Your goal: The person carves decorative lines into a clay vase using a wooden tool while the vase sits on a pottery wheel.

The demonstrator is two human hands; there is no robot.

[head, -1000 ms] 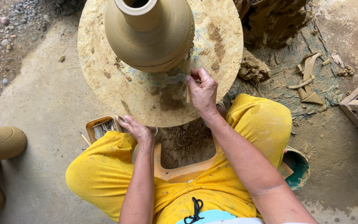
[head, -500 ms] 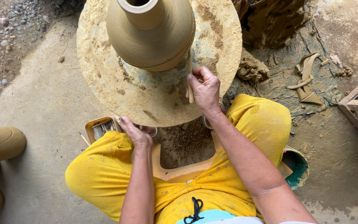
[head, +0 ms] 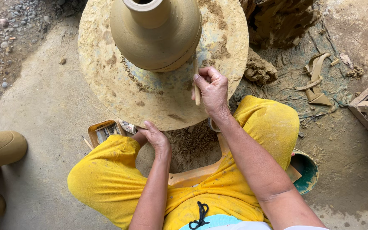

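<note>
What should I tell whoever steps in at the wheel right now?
Right hand: grips a thin wooden stick, its tip at the vase's lower edge.
Left hand: on the near rim of the wheel, holding nothing.
Vase stands upright on the wheel, body and neck already shaped.
Left: the base edge, where the stick is working. Clay scraps lie right of the wheel.

Soft even daylight, faint shadows, sharp focus
</note>
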